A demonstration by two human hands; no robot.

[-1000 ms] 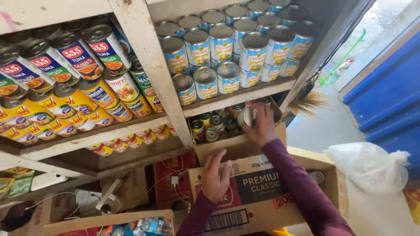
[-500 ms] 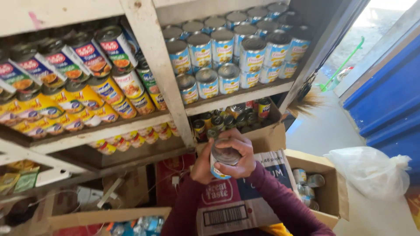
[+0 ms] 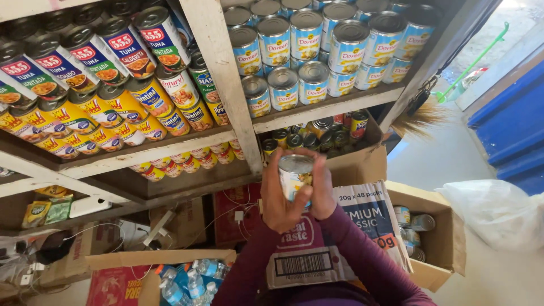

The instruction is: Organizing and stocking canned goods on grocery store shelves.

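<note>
Wooden shelves (image 3: 226, 85) (can-stacked) rise behind both hands (image 3: 297, 195) clasping a can (image 3: 294, 175).

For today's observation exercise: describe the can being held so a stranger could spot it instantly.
Start at the wooden shelves of stacked cans, then drop below the lowest shelf. There the left hand and right hand share one can: the only one off the shelves, silver top upward.

Long purple sleeves (image 3: 362, 249) — snug, plain, ribless
</note>
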